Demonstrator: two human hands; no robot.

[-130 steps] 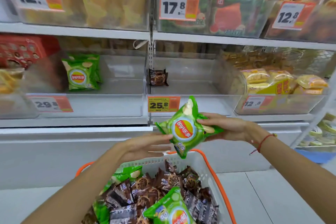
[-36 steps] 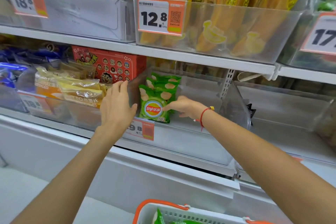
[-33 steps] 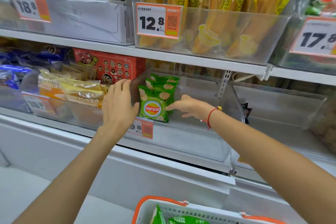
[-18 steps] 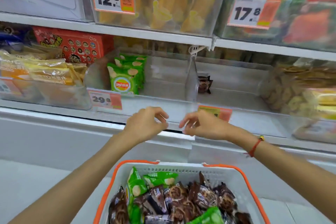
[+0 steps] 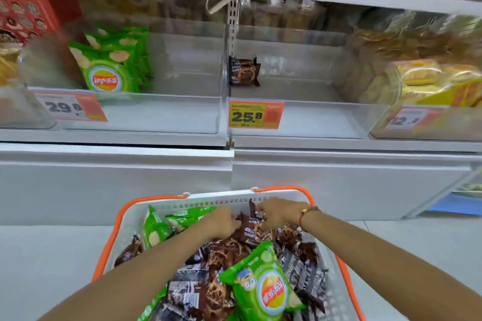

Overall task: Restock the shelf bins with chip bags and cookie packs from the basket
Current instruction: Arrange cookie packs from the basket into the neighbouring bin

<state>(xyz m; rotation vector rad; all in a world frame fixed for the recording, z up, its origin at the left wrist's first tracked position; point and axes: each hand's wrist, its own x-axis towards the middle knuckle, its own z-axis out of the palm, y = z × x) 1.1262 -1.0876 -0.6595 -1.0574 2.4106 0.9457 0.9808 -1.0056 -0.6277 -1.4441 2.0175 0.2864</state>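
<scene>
Cookie packs (image 5: 250,232) fill the basket (image 5: 125,219) near you, chip bags (image 5: 263,286) mixed among them. Your left hand (image 5: 221,221) and right hand (image 5: 276,214) are both dug into the far end of the pile; whether either grips a pack, I cannot tell. The cookie bin (image 5: 313,117) holds one pack (image 5: 243,71), so cookies likely go next.

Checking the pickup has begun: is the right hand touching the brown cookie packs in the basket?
Touching. The head view shows the right hand with fingers down among the cookie packs.
</scene>
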